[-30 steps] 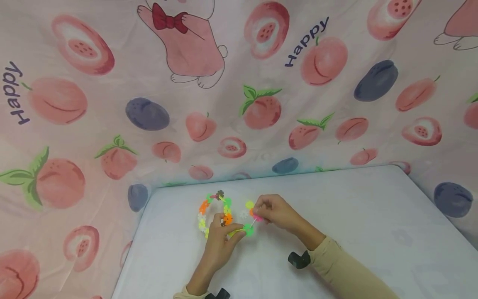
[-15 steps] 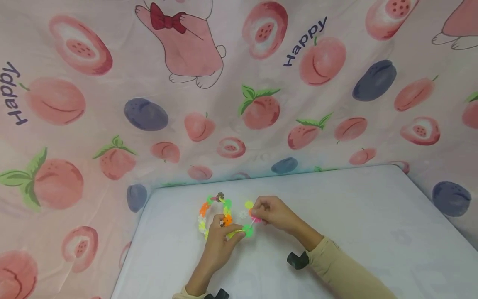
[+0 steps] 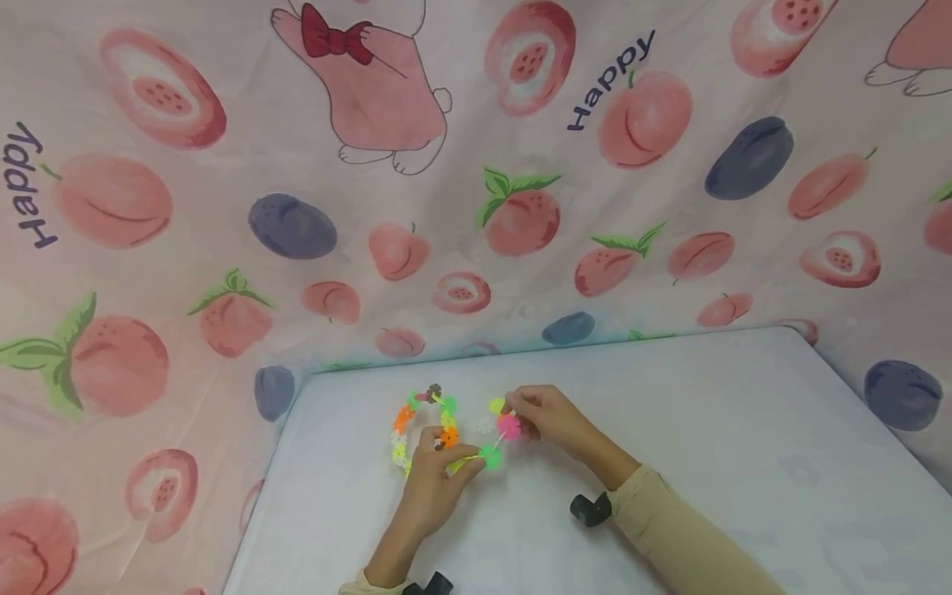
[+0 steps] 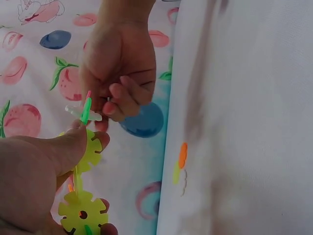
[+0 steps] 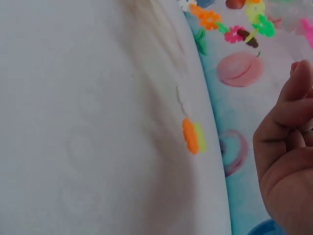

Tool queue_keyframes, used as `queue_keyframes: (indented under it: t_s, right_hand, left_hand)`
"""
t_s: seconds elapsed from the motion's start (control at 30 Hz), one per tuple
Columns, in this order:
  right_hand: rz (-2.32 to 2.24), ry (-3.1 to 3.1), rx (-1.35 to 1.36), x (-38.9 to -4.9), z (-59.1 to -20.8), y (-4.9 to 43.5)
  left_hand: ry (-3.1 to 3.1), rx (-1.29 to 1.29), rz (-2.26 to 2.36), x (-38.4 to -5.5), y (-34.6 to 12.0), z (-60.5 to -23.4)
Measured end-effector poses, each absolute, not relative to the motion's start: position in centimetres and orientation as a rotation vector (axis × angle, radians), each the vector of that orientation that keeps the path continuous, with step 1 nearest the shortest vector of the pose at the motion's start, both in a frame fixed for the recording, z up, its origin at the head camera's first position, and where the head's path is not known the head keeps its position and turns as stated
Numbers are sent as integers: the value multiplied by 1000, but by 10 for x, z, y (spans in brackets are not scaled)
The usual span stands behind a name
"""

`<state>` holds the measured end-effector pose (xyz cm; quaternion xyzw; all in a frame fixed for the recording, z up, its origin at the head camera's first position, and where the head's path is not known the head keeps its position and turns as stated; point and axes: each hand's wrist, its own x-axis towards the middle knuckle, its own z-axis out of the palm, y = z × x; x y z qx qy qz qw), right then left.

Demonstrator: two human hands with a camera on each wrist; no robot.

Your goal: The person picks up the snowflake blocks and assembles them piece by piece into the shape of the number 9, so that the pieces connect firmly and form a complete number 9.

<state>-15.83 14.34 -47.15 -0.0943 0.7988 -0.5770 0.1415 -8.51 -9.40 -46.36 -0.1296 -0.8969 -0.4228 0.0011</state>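
Note:
A chain of colourful notched snowflake discs (image 3: pixel 403 420) curves in a loop beyond and left of my left hand (image 3: pixel 435 487). Thumb and fingers of that hand pinch the chain near its end, beside a green disc (image 3: pixel 491 457). In the left wrist view, yellow discs (image 4: pixel 84 214) run under the left palm, and a whitish disc (image 4: pixel 73 111) crosses the green one edge-on. My right hand (image 3: pixel 550 420) holds a pink disc (image 3: pixel 509 427) at the chain's end by its edge. Its fingertips partly hide the pink disc in the left wrist view.
Just beyond the hands, loose discs lie on the white tabletop (image 3: pixel 669 413): a yellow one (image 3: pixel 497 405), a white one (image 3: pixel 484 426) and an orange one (image 5: pixel 190 136). A fruit-print cloth (image 3: pixel 416 207) hangs behind the table's back edge.
The pink disc now shows more of its face, and the right fingers sit slightly higher on it. Left hand and chain have shifted a little to the left.

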Motion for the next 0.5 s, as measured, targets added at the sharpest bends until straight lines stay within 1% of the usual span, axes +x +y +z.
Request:
queue_keyframes:
  t_s: [0.23, 0.37, 0.5]
  right_hand:
    - [-1565, 2434, -186, -170, -488, 145]
    - [-1402, 2591, -156, -177, -498, 144]
    - [-1237, 2674, -191, -183, -505, 142]
  left_hand:
    - [-2825, -364, -1313, -86, -99, -463]
    - [-2844, -334, -1327, -86, -100, -463]
    - [-2840, -334, -1336, -86, -101, -464]
